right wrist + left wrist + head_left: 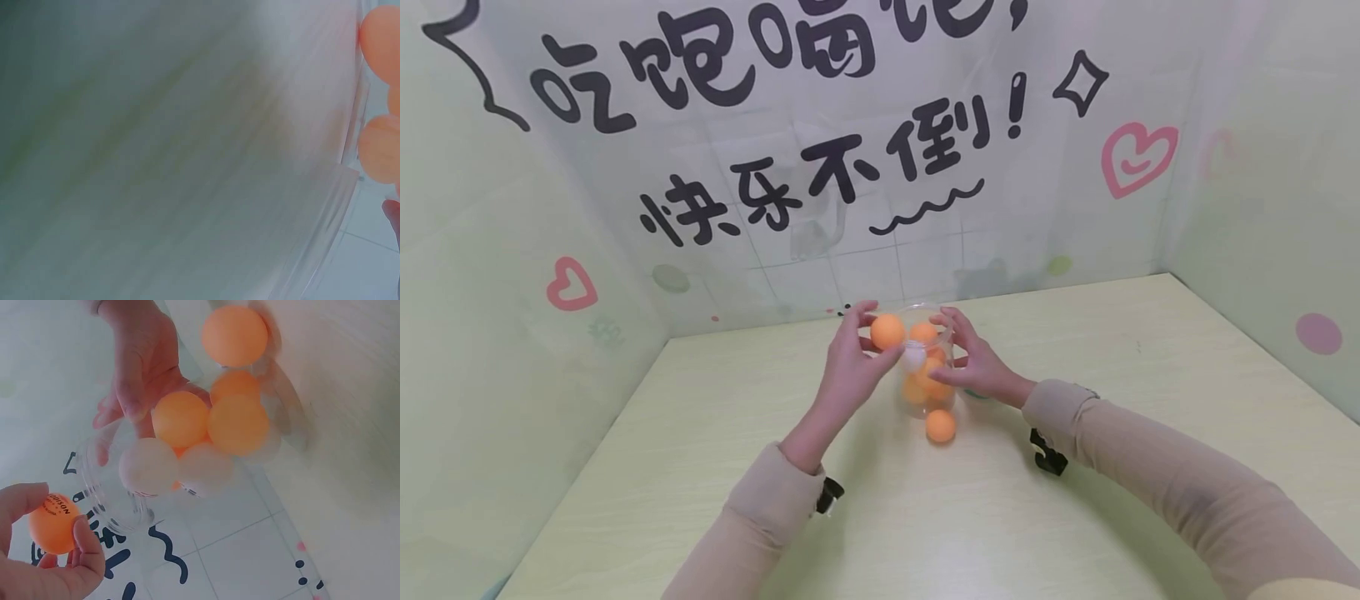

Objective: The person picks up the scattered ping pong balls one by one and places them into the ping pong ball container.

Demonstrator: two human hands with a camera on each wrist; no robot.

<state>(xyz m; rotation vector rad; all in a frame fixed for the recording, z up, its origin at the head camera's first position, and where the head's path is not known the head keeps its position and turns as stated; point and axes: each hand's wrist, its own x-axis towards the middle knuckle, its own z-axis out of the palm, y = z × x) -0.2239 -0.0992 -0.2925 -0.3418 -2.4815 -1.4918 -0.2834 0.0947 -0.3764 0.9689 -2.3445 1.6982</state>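
My left hand [852,360] pinches an orange ping-pong ball [887,332] between thumb and fingers, beside the mouth of a clear plastic jar [917,409]. Printed lettering shows on this held ball [55,524] in the left wrist view. Fingers and thumb of my right hand [983,363] grip the jar from its right side. Inside lie several orange balls [238,425] and white balls [149,466]. One loose orange ball [940,426] rests on the table just in front of the jar. The right wrist view catches only orange balls [380,149] and a fingertip at its edge.
The pale wood-grain table [715,467] meets a white back wall [880,275] with black lettering close behind the jar. A green-edged thing [976,394] is partly hidden under my right hand. Side walls [1262,250] stand left and right.
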